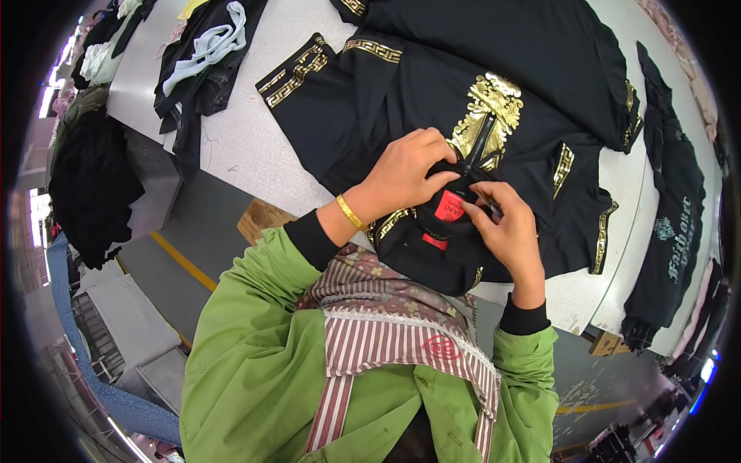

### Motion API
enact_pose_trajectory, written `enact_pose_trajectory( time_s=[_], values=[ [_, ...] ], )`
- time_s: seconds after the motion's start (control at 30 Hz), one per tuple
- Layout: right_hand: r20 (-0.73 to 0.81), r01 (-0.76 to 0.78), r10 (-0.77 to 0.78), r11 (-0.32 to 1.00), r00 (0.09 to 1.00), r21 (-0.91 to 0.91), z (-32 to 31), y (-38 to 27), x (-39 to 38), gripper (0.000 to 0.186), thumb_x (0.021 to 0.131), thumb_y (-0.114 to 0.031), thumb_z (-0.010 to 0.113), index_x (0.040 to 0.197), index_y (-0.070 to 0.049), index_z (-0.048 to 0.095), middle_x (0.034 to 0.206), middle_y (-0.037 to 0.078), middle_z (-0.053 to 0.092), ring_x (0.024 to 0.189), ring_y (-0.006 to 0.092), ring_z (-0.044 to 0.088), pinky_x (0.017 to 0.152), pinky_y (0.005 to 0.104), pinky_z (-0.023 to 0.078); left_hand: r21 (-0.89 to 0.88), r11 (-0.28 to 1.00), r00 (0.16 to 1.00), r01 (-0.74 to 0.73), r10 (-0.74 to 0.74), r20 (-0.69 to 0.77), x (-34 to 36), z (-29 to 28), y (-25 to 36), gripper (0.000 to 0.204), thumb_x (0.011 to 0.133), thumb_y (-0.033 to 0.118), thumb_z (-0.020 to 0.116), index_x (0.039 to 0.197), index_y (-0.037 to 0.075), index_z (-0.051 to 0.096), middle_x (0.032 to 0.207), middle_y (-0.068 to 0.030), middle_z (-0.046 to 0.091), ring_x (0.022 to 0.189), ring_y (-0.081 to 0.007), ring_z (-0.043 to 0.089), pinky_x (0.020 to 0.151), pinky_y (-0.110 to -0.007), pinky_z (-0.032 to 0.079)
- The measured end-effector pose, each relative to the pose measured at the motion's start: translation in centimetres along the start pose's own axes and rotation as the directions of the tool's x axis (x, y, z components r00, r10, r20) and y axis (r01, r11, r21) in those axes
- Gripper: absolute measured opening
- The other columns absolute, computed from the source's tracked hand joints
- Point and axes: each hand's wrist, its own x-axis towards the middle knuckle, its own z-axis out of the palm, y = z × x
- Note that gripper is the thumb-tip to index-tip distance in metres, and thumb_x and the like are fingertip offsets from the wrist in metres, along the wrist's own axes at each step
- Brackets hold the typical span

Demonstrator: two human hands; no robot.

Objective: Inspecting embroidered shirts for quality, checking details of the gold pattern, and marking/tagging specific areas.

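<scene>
A black shirt with gold trim and a gold ornamental print lies on the table before me. Its collar is turned toward me, with a red label inside the neck. My left hand pinches the collar from the left, thumb and fingers nearly together. On the other side my right hand grips the collar edge beside the label, with fingers curled. Something dark and thin shows among the right fingers; I cannot make out what it is. A glossy black strip runs up from the collar over the gold print.
More black cloth with gold trim lies beyond the shirt. Dark garments with a pale blue strip lie at the far left of the white table. A black garment with pale lettering lies on the right. Black cloth hangs at the left.
</scene>
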Motion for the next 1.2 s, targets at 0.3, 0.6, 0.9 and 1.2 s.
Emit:
enact_pose_trajectory(
  time_s=[0.3, 0.6, 0.9, 1.2],
  values=[
    [-0.014, 0.231, -0.237, 0.958, 0.971, -0.173, 1.0, 0.7, -1.5, 0.028, 0.087, -0.003, 0.082, 0.113, -0.002, 0.072, 0.09, 0.004, 0.067, 0.072, 0.02, 0.062, 0.069, 0.0312, 0.051, -0.29, 0.876, 0.923, 0.385, -0.365, 0.125, -0.4, -0.2, -1.6, 0.01, 0.092, -0.005, 0.073, 0.098, 0.003, 0.071, 0.094, -0.0019, 0.068, 0.073, -0.0114, 0.058, 0.068, -0.025, 0.048],
    [-0.238, 0.225, -0.282, 0.944, 0.929, -0.239, 1.6, -2.5, 0.0, 0.025, 0.085, -0.002, 0.083, 0.106, -0.004, 0.07, 0.095, 0.005, 0.067, 0.071, 0.0258, 0.063, 0.068, 0.0342, 0.052, -0.441, 0.784, 0.898, 0.437, -0.41, 0.161, -0.6, -1.0, -1.6, 0.008, 0.096, -0.006, 0.071, 0.096, 0.002, 0.069, 0.093, -0.0005, 0.065, 0.071, -0.0074, 0.053, 0.066, -0.023, 0.044],
    [-0.216, 0.306, -0.458, 0.812, 0.863, -0.498, 3.4, -2.1, 2.9, 0.022, 0.086, -0.005, 0.083, 0.105, -0.005, 0.072, 0.099, 0.006, 0.067, 0.072, 0.0262, 0.066, 0.068, 0.0346, 0.054, -0.464, 0.825, 0.942, 0.324, -0.327, 0.075, -1.0, -0.8, -0.8, 0.007, 0.097, -0.004, 0.07, 0.095, 0.002, 0.068, 0.092, -0.0009, 0.064, 0.072, -0.0073, 0.053, 0.069, -0.022, 0.044],
    [-0.41, 0.109, -0.083, 0.993, 0.908, 0.041, 0.3, 1.6, 2.9, 0.018, 0.095, -0.008, 0.083, 0.109, -0.001, 0.074, 0.098, 0.005, 0.07, 0.076, 0.0146, 0.063, 0.072, 0.027, 0.052, -0.816, 0.429, 0.869, 0.388, -0.466, 0.168, -1.9, -2.9, -4.7, 0.004, 0.098, -0.001, 0.071, 0.099, 0.002, 0.07, 0.098, -0.0024, 0.065, 0.075, -0.0099, 0.055, 0.072, -0.024, 0.047]
  ],
)
